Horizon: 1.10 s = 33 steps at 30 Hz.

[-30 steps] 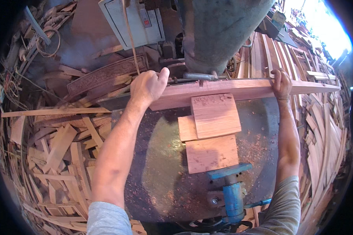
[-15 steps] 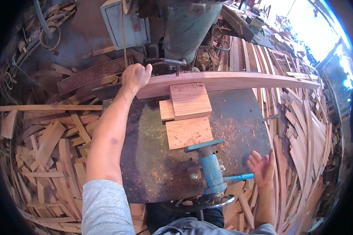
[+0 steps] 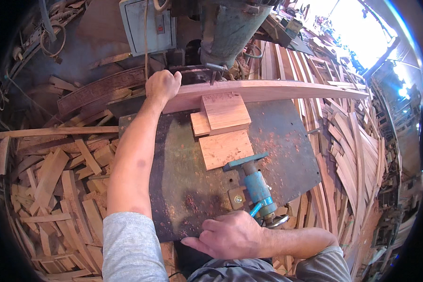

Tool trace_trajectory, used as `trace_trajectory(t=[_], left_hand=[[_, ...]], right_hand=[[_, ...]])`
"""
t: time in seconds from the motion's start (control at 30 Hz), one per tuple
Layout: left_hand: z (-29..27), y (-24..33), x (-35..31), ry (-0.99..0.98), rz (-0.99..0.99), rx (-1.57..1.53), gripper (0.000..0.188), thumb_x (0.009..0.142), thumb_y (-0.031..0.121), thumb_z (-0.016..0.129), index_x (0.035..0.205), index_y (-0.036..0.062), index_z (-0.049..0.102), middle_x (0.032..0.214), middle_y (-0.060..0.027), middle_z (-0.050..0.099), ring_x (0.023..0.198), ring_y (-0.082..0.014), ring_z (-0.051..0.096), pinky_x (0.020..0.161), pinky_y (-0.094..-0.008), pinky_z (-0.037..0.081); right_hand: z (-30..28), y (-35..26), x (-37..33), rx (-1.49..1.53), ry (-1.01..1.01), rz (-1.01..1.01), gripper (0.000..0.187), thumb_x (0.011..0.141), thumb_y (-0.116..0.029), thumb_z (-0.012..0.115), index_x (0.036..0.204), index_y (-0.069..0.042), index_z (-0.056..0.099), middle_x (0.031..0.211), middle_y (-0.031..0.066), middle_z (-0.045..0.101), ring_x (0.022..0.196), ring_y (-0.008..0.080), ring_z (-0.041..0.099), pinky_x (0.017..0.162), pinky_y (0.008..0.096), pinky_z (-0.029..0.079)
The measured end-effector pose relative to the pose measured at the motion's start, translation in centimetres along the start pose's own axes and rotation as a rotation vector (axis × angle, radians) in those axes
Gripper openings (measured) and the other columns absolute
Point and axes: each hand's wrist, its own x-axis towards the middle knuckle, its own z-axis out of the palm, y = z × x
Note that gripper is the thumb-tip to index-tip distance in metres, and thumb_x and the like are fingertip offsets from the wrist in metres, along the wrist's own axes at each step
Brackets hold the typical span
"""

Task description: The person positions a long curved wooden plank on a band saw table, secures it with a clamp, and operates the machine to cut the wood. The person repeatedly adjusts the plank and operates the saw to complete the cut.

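My left hand [image 3: 162, 88] is closed round the left end of a long reddish wooden beam [image 3: 286, 89], its arm stretched across the metal table [image 3: 178, 188]. Against the beam's near side rests a thick wood block [image 3: 226, 113], with a smaller block [image 3: 200, 124] and a flat wood piece [image 3: 226, 149] beside it. A blue screw clamp [image 3: 258, 187] has its flat pad [image 3: 244, 161] against that flat piece. Low at the table's near edge, my right hand [image 3: 232, 235] has curled fingers beside the clamp's blue lever [image 3: 257, 209] and over its handwheel [image 3: 278, 221]; what they grip is hidden.
A machine's green-grey column [image 3: 232, 35] rises behind the beam, with a grey switch box [image 3: 149, 28] left of it. Loose offcuts [image 3: 51, 178] cover the floor at left; long wooden strips [image 3: 355, 145] lie heaped at right. Shavings [image 3: 272, 145] litter the table.
My right hand has swung from the right of the clamp to its near left, its fingers curling. The lever has turned from pointing right to pointing toward me and left. My left hand keeps its hold.
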Motion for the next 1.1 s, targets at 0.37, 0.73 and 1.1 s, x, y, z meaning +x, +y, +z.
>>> trace_trajectory(t=[0.37, 0.73, 1.1], left_hand=[[2.6, -0.6, 0.3, 0.018, 0.039, -0.087, 0.046, 0.089, 0.04, 0.052, 0.085, -0.0001, 0.074, 0.091, -0.0283, 0.069, 0.091, -0.0442, 0.068, 0.084, -0.0501, 0.054], [-11.4, 6.7, -19.8, -0.142, 0.194, -0.819, 0.025, 0.089, 0.024, 0.067, 0.097, 0.0016, 0.073, 0.097, -0.0174, 0.071, 0.095, -0.0298, 0.069, 0.086, -0.0397, 0.052], [-9.5, 9.3, -36.4, -0.105, 0.063, -0.617, 0.021, 0.084, 0.02, 0.061, 0.089, 0.0019, 0.07, 0.087, -0.0177, 0.07, 0.085, -0.0359, 0.069, 0.075, -0.0412, 0.054]], right_hand=[[3.5, -1.7, 2.6, -0.109, -0.637, 0.317, 0.042, 0.103, -0.039, 0.041, 0.094, -0.014, 0.073, 0.073, 0.0142, 0.069, 0.068, 0.0308, 0.071, 0.056, 0.042, 0.058], [5.0, -1.2, 1.3, -0.231, -0.386, 0.229, 0.031, 0.097, -0.032, 0.048, 0.102, -0.01, 0.069, 0.088, 0.0155, 0.071, 0.084, 0.0315, 0.071, 0.072, 0.0454, 0.057], [11.7, 2.0, -0.1, -0.434, -0.295, 0.062, 0.033, 0.084, -0.029, 0.06, 0.113, -0.017, 0.069, 0.118, 0.009, 0.065, 0.114, 0.0268, 0.057, 0.099, 0.0398, 0.043]])
